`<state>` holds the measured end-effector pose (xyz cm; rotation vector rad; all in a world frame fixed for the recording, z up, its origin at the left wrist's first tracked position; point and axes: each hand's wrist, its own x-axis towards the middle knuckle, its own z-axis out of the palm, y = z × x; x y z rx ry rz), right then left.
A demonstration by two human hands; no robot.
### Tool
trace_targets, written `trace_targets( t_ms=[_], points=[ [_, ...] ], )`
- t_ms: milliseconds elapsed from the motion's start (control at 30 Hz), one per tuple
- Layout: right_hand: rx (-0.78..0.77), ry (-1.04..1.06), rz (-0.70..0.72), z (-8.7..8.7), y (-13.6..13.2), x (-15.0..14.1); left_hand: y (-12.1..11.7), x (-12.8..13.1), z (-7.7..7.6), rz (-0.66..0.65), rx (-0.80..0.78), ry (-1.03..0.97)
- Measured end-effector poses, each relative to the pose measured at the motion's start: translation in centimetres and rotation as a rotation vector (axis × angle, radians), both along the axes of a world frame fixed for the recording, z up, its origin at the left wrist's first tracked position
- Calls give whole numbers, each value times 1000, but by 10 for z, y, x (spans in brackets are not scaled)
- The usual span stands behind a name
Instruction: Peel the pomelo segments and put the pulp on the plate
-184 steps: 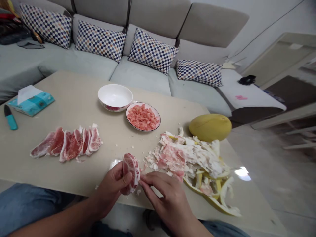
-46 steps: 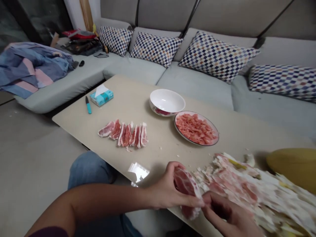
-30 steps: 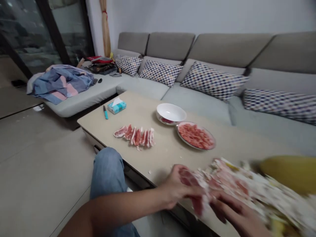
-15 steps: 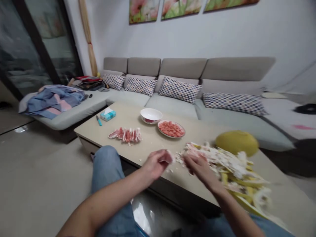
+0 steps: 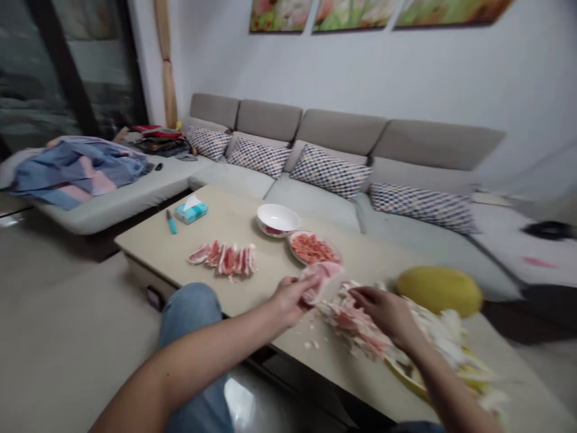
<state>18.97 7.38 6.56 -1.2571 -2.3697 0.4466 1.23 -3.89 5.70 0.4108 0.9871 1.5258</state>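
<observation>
My left hand (image 5: pixel 288 302) grips a pomelo segment (image 5: pixel 321 282), pink with pale membrane, between thumb and fingers, in front of the plate of pulp. Over the heap of torn membrane and peel (image 5: pixel 360 331) is my right hand (image 5: pixel 387 314), its fingers drawn together; what is between them, if anything, is too blurred to make out. A white-rimmed plate (image 5: pixel 295 255) carries peeled pink pomelo pulp (image 5: pixel 313 246). Several pomelo segments (image 5: pixel 228 260) stand in a row on the table, left of my hands.
A white bowl (image 5: pixel 277 218) touches or nearly touches the plate. A whole yellow-green pomelo (image 5: pixel 439 291) lies behind the heap. The tissue pack (image 5: pixel 192 210) and a turquoise-handled knife (image 5: pixel 172 222) are at the table's far left. A sofa (image 5: pixel 324 195) lines the table's back side.
The segment in my left hand has turned and shows its broad pink side. My right hand has shifted right across the heap. The whole view has tilted a little.
</observation>
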Motion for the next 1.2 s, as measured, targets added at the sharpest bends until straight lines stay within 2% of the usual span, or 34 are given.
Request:
trace_targets(
  t_ms=[100,200,267,500,633,733,833,967,1200],
  points=[
    [52,24,28,-3,10,3,15,-9,-3,-72,57,-31],
    [74,55,21,-13,20,12,30,-17,-16,-193,85,-44],
    [33,89,30,-19,20,15,36,-19,-25,-287,75,-37],
    [-490,329,30,-22,-10,1,32,-11,-44,-467,-138,-37],
    [-547,397,-5,-20,-25,-2,30,-1,-52,-582,-178,54],
    [-533,396,-21,-20,-33,-3,27,4,-51,-573,-154,218],
    [-520,391,-39,-20,-38,-6,22,8,-48,-476,-101,328],
    [-550,402,-60,-20,-43,-11,16,9,-47,-378,-70,381],
    [-594,424,-143,-17,-49,-20,11,5,-48,-389,-28,399]
  ],
)
